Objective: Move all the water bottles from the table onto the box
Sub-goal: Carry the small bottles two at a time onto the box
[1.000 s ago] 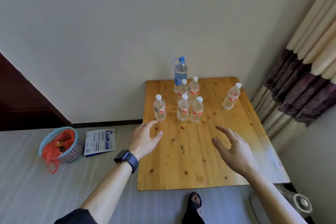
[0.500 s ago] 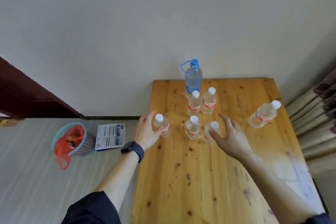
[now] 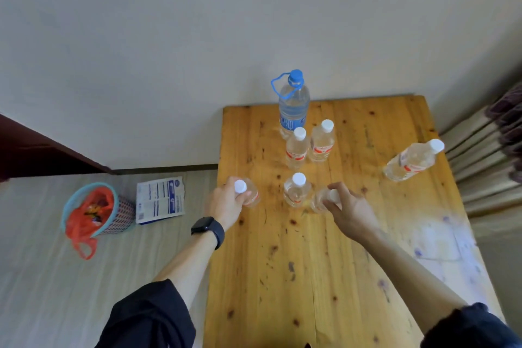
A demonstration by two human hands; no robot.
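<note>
Hands shut on bottles, both at once! A second earlier they had hung spread above the table [image 3: 310,277]; half a second earlier they were only arriving at the front row. At this moment the left hand [image 3: 226,203] had wrapped its fingers round the neck of the left front bottle [image 3: 252,195], out at nine o'clock of the cluster. The right hand [image 3: 348,212] had curled over the top of the right front bottle [image 3: 319,201] at four o'clock, its cap mostly hidden under the fingers. Whether either base had left the wood, I couldn't tell from where I stood.

So the reach was over and the first two pick-ups had begun, by my reading. Nothing else had stirred. The middle front bottle [image 3: 297,191] stood untouched between the hands. The rear-left bottle [image 3: 296,150] and rear-right bottle [image 3: 322,141] stood behind it. The big blue-capped bottle [image 3: 293,104] was at twelve o'clock by the wall, and the lone bottle [image 3: 412,159] sat well apart at two o'clock.

All seven were on the table, then, and none delivered. The box was nowhere in sight, so the carry would probably call for a turn away.
</note>
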